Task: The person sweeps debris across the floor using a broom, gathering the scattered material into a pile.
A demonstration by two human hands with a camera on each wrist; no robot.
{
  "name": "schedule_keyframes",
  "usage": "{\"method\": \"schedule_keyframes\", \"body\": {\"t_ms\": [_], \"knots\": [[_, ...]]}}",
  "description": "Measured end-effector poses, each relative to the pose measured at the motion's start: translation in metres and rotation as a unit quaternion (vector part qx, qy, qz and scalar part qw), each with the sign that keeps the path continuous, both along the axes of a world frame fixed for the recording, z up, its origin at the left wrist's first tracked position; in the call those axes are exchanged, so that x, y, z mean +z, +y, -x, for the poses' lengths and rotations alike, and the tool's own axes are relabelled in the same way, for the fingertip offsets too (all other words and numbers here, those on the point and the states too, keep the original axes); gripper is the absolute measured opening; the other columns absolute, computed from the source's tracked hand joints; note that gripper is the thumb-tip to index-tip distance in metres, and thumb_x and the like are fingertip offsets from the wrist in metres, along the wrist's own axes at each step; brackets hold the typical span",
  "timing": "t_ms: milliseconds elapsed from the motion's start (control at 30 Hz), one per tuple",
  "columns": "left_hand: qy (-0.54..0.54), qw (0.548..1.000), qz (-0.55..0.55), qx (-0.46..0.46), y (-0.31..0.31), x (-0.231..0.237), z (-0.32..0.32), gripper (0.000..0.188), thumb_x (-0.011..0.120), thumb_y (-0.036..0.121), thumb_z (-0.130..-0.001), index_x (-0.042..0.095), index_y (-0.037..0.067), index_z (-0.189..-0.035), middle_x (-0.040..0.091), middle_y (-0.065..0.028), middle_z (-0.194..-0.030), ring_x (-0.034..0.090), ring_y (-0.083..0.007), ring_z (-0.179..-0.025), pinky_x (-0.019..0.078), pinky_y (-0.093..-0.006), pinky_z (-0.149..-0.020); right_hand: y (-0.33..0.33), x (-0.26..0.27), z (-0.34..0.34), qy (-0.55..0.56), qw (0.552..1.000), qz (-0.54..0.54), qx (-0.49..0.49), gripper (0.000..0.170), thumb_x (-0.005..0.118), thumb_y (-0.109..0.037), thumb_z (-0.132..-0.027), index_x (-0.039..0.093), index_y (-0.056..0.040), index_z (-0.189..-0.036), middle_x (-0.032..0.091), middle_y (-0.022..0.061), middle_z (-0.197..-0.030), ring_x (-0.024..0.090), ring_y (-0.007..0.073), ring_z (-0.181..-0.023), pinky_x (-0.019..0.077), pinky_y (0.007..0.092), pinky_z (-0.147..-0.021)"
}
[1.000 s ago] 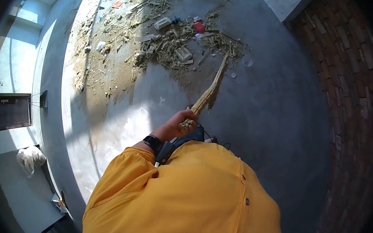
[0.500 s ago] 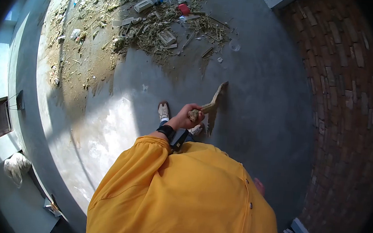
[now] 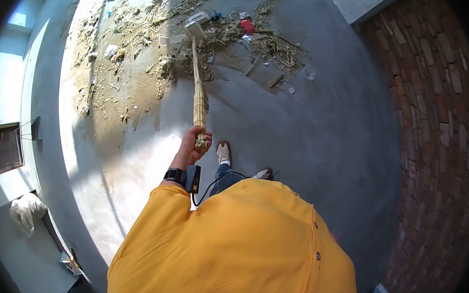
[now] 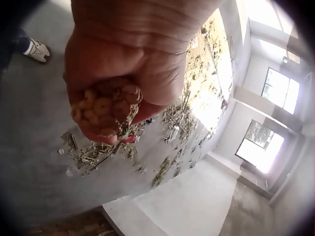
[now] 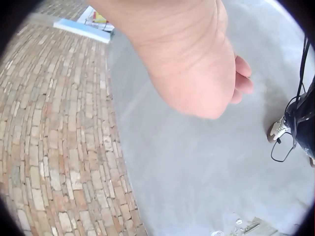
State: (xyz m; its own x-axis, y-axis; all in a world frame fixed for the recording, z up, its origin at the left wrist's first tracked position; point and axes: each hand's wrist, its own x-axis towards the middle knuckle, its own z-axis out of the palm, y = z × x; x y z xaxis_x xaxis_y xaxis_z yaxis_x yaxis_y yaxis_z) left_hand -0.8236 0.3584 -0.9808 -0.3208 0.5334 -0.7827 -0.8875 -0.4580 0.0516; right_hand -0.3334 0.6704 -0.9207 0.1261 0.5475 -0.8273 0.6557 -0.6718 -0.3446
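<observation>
Sweeping, left grip [image 3: 191,142] wrapped round a long, tan, bound-stalk broom [image 3: 199,99], its far end at the scattered, yellowish straw litter [image 3: 281,54] on the smooth grey concrete floor [image 3: 325,132]; right grip [image 5: 197,83] looks slack. I'd favour short, low strokes so dust doesn't fly.

From the head I am looking forward and steeply down over the shirt [image 3: 242,247] to the floor [image 3: 313,136]. From the left wrist I am peering closely past the left hand [image 4: 123,61], out to a window [image 4: 259,152]; from the right, closely past the right hand [image 5: 194,78]. Head and left are sharing the litter [image 3: 283,51]; head and right, the bricks [image 5: 59,132].
</observation>
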Motion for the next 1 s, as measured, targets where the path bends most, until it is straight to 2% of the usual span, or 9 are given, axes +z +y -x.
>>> {"method": "schedule_keyframes", "body": {"t_ms": [133,200,267,600,700,767,833,900,1000], "knots": [[-0.018,0.999,-0.04,-0.015,-0.02,0.026,-0.015,0.017,0.044,0.013,-0.074,0.031,0.007,-0.083,0.04,-0.0048,-0.067,0.043,-0.0095,-0.049,0.0416,-0.0198,-0.041,-0.011,-0.012,0.002,0.0,1.0,0.015,-0.012,0.036,0.036,-0.012,-0.083,0.037,-0.0034,-0.117,0.051,0.0035,-0.074,0.048,0.0119,-0.056,0.0424,0.0252,-0.053],[-0.113,0.989,-0.095,-0.014,-0.021,0.035,-0.018,0.018,0.045,0.012,-0.074,0.031,0.006,-0.084,0.04,-0.0047,-0.067,0.043,-0.0086,-0.049,0.0413,-0.0198,-0.04,-0.013,-0.012,0.016,0.008,1.0,0.017,-0.009,0.036,0.036,-0.012,-0.083,0.037,-0.0036,-0.118,0.051,0.0037,-0.075,0.048,0.012,-0.056,0.0423,0.0253,-0.053],[-0.126,0.985,-0.112,-0.04,-0.014,0.043,-0.026,0.019,0.045,0.01,-0.073,0.031,0.005,-0.086,0.039,-0.0048,-0.067,0.042,-0.0076,-0.049,0.0413,-0.0177,-0.039,-0.016,-0.008,0.03,0.017,1.0,0.019,-0.003,0.036,0.036,-0.012,-0.083,0.037,-0.0038,-0.118,0.051,0.0039,-0.075,0.048,0.0121,-0.056,0.0422,0.0255,-0.052],[-0.205,0.955,-0.137,-0.163,0.02,0.017,-0.061,0.017,0.045,0.011,-0.073,0.034,0.004,-0.084,0.042,-0.0051,-0.063,0.044,-0.0084,-0.049,0.0428,-0.0177,-0.04,-0.029,0.022,0.055,0.063,0.998,-0.006,-0.014,0.037,0.035,-0.012,-0.083,0.036,-0.0043,-0.119,0.051,0.0049,-0.077,0.049,0.0124,-0.058,0.0423,0.0254,-0.05],[-0.232,0.952,-0.14,-0.144,0.02,0.006,-0.06,0.016,0.046,0.012,-0.072,0.035,0.003,-0.08,0.041,-0.0049,-0.062,0.044,-0.0089,-0.049,0.0433,-0.0178,-0.041,-0.043,0.029,0.048,0.022,1.0,0.002,0.016,0.036,0.035,-0.012,-0.083,0.036,-0.004,-0.118,0.051,0.0051,-0.077,0.049,0.0121,-0.058,0.0425,0.0252,-0.051],[-0.258,0.954,-0.134,-0.071,0.011,0.002,-0.046,0.016,0.044,0.011,-0.072,0.036,0.0,-0.081,0.04,-0.0045,-0.061,0.043,-0.0095,-0.049,0.044,-0.0185,-0.043,-0.051,0.026,0.041,-0.01,0.999,0.012,0.039,0.036,0.035,-0.012,-0.083,0.037,-0.0036,-0.117,0.051,0.0051,-0.075,0.049,0.0118,-0.059,0.0425,0.0249,-0.052],[-0.287,0.939,-0.191,0.004,-0.02,-0.035,-0.017,0.023,0.044,0.008,-0.071,0.036,-0.004,-0.088,0.04,-0.006,-0.063,0.043,-0.0112,-0.052,0.0411,-0.0184,-0.042,-0.056,0.02,0.028,-0.024,0.999,0.014,0.028,0.036,0.036,-0.013,-0.083,0.037,-0.0039,-0.117,0.05,0.0049,-0.074,0.048,0.0117,-0.058,0.0422,0.0248,-0.052],[-0.233,0.953,-0.184,0.062,-0.065,-0.057,0.032,0.033,0.045,0.01,-0.07,0.035,-0.007,-0.096,0.04,-0.0061,-0.063,0.043,-0.0109,-0.052,0.0416,-0.0183,-0.043,-0.063,0.012,0.016,-0.021,0.999,0.024,-0.003,0.036,0.037,-0.013,-0.083,0.038,-0.0042,-0.117,0.049,0.0048,-0.073,0.048,0.0115,-0.058,0.0419,0.0247,-0.053],[-0.181,0.962,-0.179,0.095,-0.073,-0.06,0.058,0.027,0.046,0.01,-0.07,0.037,-0.005,-0.09,0.041,-0.0056,-0.064,0.043,-0.0109,-0.052,0.043,-0.0199,-0.046,-0.067,0.003,0.005,0.012,0.997,0.044,-0.064,0.036,0.039,-0.014,-0.083,0.038,-0.0046,-0.117,0.048,0.0045,-0.072,0.046,0.0113,-0.058,0.0414,0.0246,-0.053]]}}
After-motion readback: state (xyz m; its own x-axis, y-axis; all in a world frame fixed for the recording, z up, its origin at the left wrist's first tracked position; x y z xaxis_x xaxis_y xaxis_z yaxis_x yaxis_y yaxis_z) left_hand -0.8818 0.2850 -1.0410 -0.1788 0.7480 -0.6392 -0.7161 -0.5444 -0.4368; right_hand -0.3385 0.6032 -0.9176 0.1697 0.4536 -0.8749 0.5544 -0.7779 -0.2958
